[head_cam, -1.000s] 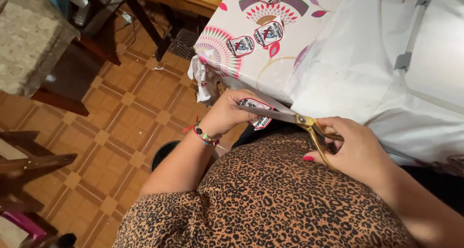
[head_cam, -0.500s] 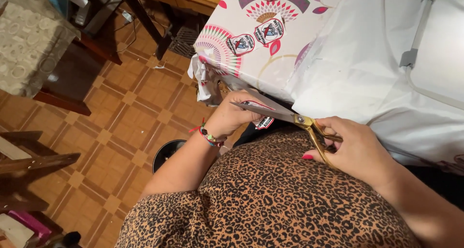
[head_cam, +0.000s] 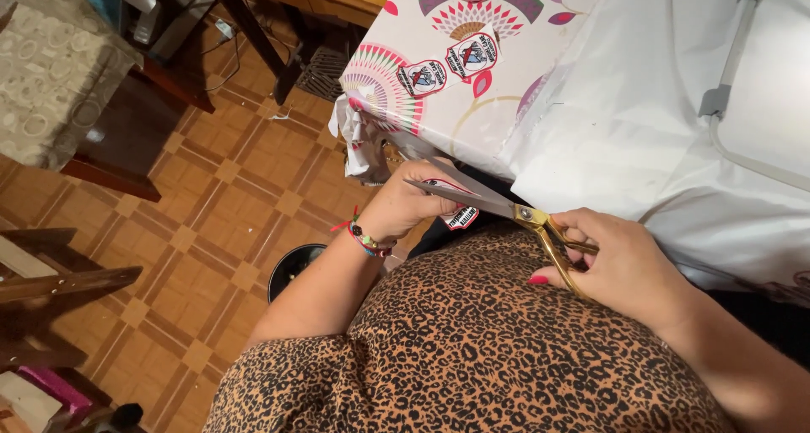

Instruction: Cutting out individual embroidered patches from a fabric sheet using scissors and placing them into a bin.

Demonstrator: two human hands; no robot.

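A small printed patch (head_cam: 460, 217), white with a red and blue emblem, is pinched at the table's edge, just above the lap, and half of it is hidden behind the blades. The scissors (head_cam: 506, 209), silver-bladed with gold handles, are laid across it, blades nearly closed and pointing left. The patch is gripped by the left hand (head_cam: 405, 205), fingers curled tight around its upper edge; a beaded bracelet (head_cam: 364, 235) is worn at the wrist. The gold handles are gripped by the right hand (head_cam: 620, 260), fingers threaded through the loops and drawn in. Beyond, matching emblems are seen on the patterned fabric (head_cam: 439, 70) spread over the table, with white cloth (head_cam: 641, 121) beside it. Compared with half a second ago, the patch is held a little lower and the blades are brought closer together.
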